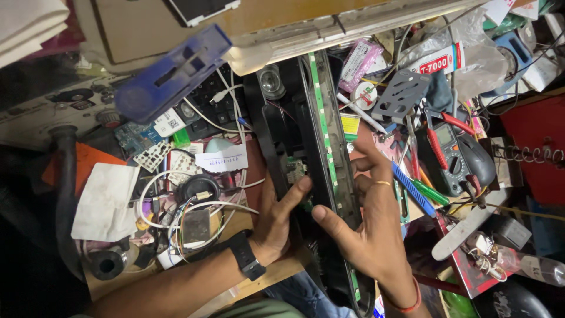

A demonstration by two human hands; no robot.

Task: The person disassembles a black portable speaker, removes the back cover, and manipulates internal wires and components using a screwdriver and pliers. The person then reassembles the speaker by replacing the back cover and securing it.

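Gripping from both sides, the long black housing (282, 135) is steadied lengthwise across the cluttered bench, near end over the bench edge toward the body. Left hand (276, 221), wrist in a black watch, is cupped under the left flank, thumb pressed on top beside a small green circuit board (296, 171), probably to stop the part rocking. Right hand (368, 218) is wrapped on the right rim, fingers curled over the edge, thumb laid across the black face; nothing is pinched. A green LED strip (323, 126) runs along the housing's right side, left exposed. Just right, screwdrivers (419, 191) and a multimeter (450, 156) are kept within reach. Farther off, white cables (194, 206) and a blue plastic tool (173, 73) are seen.
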